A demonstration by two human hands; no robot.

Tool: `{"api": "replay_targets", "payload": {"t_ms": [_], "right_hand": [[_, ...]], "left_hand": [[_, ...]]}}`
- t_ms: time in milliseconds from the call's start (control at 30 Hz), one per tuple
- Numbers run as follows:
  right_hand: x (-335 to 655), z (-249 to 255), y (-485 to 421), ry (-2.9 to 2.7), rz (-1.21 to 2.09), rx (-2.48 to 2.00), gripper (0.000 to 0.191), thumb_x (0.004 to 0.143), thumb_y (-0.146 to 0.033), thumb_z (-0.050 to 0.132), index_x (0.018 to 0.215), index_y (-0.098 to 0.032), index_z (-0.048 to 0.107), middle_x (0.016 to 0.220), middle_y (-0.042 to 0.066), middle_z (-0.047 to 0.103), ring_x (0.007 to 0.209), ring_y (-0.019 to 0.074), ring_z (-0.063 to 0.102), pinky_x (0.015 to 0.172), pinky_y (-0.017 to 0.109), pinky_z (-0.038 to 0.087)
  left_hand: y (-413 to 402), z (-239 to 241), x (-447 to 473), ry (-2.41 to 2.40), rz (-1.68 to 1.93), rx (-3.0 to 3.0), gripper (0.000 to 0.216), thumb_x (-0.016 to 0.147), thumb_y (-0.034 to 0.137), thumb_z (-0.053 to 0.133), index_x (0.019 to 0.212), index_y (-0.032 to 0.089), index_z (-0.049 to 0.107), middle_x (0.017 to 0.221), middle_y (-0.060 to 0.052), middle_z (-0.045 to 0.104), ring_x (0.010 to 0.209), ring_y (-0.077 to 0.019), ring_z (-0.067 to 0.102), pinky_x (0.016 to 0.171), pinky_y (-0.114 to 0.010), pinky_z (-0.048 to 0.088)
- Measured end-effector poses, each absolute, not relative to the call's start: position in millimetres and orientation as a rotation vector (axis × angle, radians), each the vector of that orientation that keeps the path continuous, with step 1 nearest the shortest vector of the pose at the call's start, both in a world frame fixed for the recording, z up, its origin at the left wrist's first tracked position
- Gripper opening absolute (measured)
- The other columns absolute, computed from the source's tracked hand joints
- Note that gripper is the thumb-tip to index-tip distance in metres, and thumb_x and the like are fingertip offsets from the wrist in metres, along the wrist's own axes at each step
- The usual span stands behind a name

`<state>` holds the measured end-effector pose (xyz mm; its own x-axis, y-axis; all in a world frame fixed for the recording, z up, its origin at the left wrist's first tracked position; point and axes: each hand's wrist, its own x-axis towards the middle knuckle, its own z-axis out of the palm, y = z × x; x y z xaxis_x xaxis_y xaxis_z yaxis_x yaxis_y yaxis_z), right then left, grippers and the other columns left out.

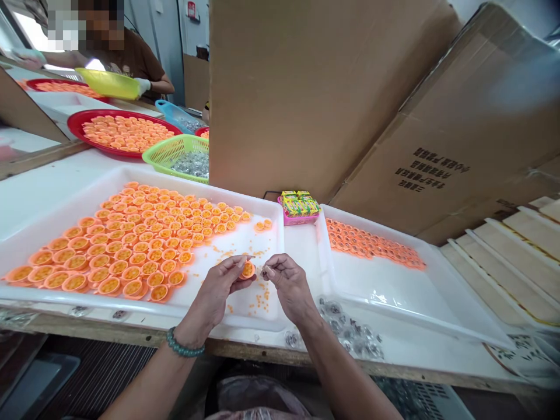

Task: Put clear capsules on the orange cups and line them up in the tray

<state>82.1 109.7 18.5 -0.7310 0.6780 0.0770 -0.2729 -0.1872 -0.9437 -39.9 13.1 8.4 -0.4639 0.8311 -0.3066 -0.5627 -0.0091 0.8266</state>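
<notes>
Spanning a workroom w/ cardboard boxes (306,87) behind, the white, wood-edged surface (44,186) carries a shallow plastic tray (79,201) of round orange cups (131,245). Over the tray's near end, L hand (219,289) pinches one cup (247,269). R hand (289,286) has its fingers pinched together just beside it.

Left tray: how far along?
Done: rows of orange cups cover most of the left tray; more line the right tray. In hand: left hand holds one cup, right hand pinches beside it. Left: the left tray's right end, mostly bare.
</notes>
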Motion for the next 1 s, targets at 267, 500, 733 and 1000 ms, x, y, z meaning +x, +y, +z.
{"api": "replay_targets", "payload": {"t_ms": [267,500,733,1000], "right_hand": [[83.3,18.0,110.4,-1.484,1.927,-0.45,0.011,0.076,-0.018,0.066,0.085,-0.02,0.059,0.077,-0.001,0.061,0.073,0.0122,0.062,0.072,0.027,0.049],[85.5,14.0,109.4,-1.561,1.885,-0.498,0.025,0.079,-0.02,0.062,0.105,-0.024,0.061,0.079,-0.002,0.059,0.079,0.0135,0.065,0.075,0.028,0.052],[88.0,14.3,107.5,-1.53,1.857,-0.585,0.013,0.076,-0.022,0.066,0.088,-0.021,0.062,0.08,0.0,0.065,0.08,0.0157,0.065,0.076,0.03,0.051],[89.2,13.1,110.0,-1.612,1.73,-0.67,0.013,0.075,-0.022,0.065,0.088,-0.022,0.067,0.078,-0.001,0.064,0.076,0.0129,0.06,0.074,0.027,0.048]], "left_hand": [[14.6,10.2,-39.2,1.177,1.7,0.367,0.034,0.075,0.038,0.067,0.1,0.015,0.065,0.095,-0.007,0.065,0.087,-0.0209,0.063,0.085,-0.035,0.049],[13.2,11.1,-38.7,1.188,1.725,0.35,0.032,0.071,0.037,0.071,0.096,0.017,0.067,0.094,-0.005,0.065,0.084,-0.0175,0.062,0.084,-0.033,0.051],[14.3,7.9,-38.6,1.201,1.736,0.367,0.031,0.072,0.038,0.07,0.096,0.017,0.067,0.096,-0.005,0.064,0.086,-0.0181,0.061,0.087,-0.035,0.05],[13.8,6.6,-38.6,1.209,1.743,0.347,0.032,0.072,0.037,0.07,0.096,0.017,0.068,0.095,-0.005,0.064,0.086,-0.0184,0.061,0.088,-0.037,0.049]]}}
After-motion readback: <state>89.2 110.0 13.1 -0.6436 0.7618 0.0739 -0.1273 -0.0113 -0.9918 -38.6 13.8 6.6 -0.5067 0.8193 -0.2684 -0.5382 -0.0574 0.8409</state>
